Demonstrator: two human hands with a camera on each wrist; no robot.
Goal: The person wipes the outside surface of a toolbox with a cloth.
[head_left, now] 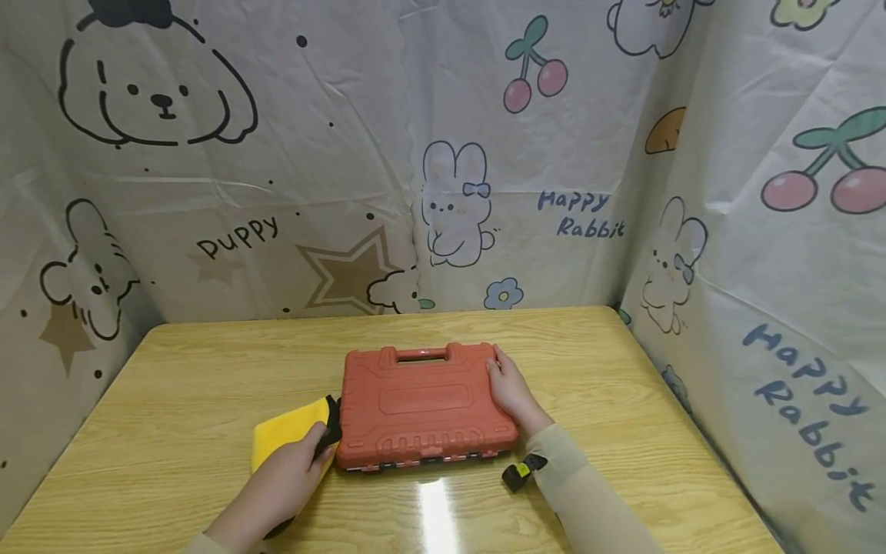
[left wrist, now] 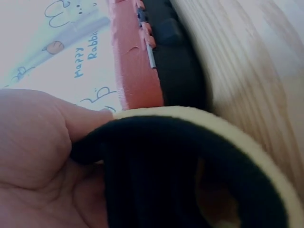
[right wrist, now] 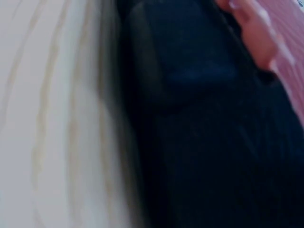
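Note:
A red plastic carrying case (head_left: 425, 400) with a black lower half lies on the table, its handle toward the back wall. My right hand (head_left: 511, 391) grips the case by its right side, the thumb on the red lid's edge. To the left, my left hand (head_left: 294, 469) pinches a folded yellow cloth (head_left: 284, 435) with a black edge and underside. That cloth comes right up against the case's left side. In the left wrist view the thumb lies along the cloth's folded rim (left wrist: 185, 118). Fingers of the right hand are hidden in the right wrist view.
The wooden table (head_left: 208, 354) has its back edge against a hanging printed sheet (head_left: 346, 115), and more sheet hangs at the left and right. A small black strap piece with a yellow-green mark (head_left: 524, 471) sits at the right wrist.

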